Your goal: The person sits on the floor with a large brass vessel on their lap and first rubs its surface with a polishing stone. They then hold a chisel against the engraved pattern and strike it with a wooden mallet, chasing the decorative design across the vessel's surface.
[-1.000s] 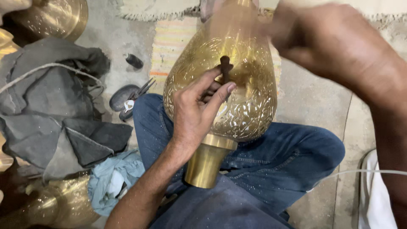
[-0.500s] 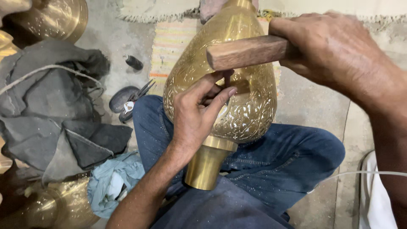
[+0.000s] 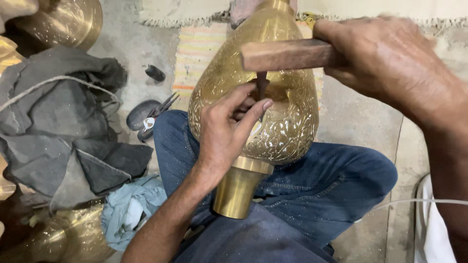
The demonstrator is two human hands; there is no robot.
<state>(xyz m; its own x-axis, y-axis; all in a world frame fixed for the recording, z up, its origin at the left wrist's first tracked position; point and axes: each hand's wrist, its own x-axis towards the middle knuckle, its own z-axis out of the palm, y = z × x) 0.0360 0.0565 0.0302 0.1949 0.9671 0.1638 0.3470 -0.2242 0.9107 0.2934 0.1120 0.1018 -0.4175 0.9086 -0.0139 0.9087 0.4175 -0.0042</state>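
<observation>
Brass vase (image 3: 287, 97) lies tilted across the seated person's lap, resting on the blue-jeaned legs (image 3: 312, 190), with its long axis running away from the body: the plain cylindrical neck (image 3: 237, 187) points back toward the person and the wide engraved belly rises away toward the striped mat (image 3: 195, 58) on the floor. The left hand (image 3: 224, 136) rests against the near side of the belly, fingers curled and pinching a small dark chisel (image 3: 262, 87) whose tip meets the metal and whose shaft stands roughly square to the curved surface. The right hand (image 3: 390, 58) comes in from the far right, clenched around a wooden mallet (image 3: 287, 54) held level, its end hanging right above the chisel head; whether wood and steel are touching cannot be told from this view. So the chisel sits between the two hands, the left hand directly on the vase and nearer to it, the right hand above and to the side. To the left on the concrete floor lie a heap of grey cloth (image 3: 63, 136), a pale blue rag (image 3: 131, 209), pliers (image 3: 156, 114) beside a dark flat stone (image 3: 139, 114), and other brass pieces (image 3: 68, 19) at the upper and lower corners. A white cord (image 3: 419, 202) crosses the right edge near the knee.
</observation>
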